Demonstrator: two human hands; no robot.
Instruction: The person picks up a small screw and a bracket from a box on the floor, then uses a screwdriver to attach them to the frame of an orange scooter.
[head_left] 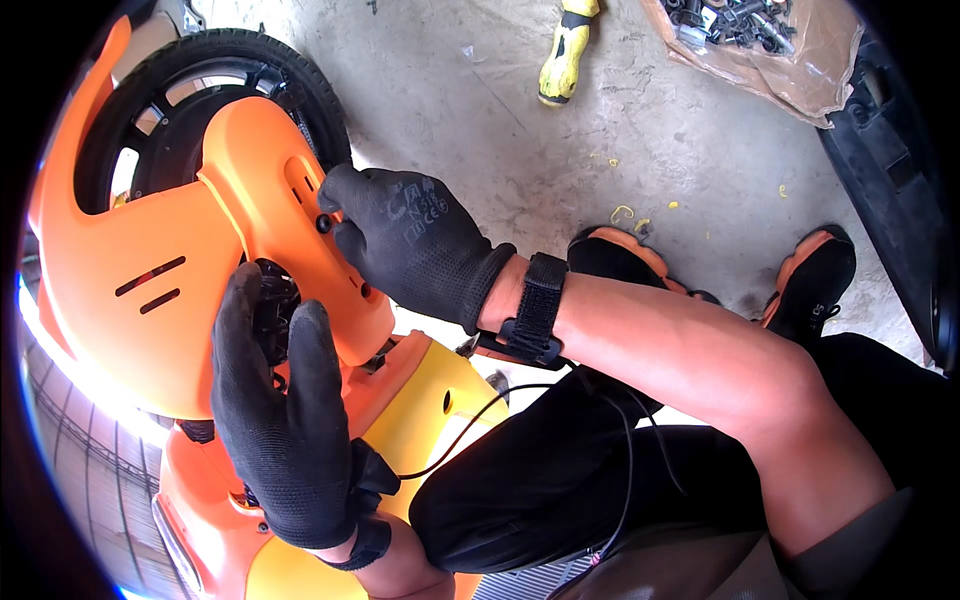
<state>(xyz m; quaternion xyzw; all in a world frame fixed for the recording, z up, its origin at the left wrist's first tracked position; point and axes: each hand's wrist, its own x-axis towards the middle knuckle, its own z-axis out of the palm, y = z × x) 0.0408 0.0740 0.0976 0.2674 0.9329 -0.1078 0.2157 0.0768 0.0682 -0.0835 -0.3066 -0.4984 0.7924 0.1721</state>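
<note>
My left hand [280, 420], in a black glove, rests at an opening in an orange plastic body panel [130, 310], with thumb and fingers apart around dark parts [276, 310] inside it. My right hand [405, 245], also gloved, has its fingers curled at the side of a narrower orange piece [255, 160], beside a black round fastener [324, 223]; what is between the fingertips is hidden. A black-tyred wheel [235, 55] shows behind the panels. Yellow bodywork [415, 400] lies under my wrists, where thin black cables hang.
A yellow and black tool or glove [560, 70] lies on the concrete floor [500, 150]. A brown bag of dark small parts [750, 70] is at upper right, beside a long black panel [890, 190]. My shoes [810, 280] and dark-trousered legs are below.
</note>
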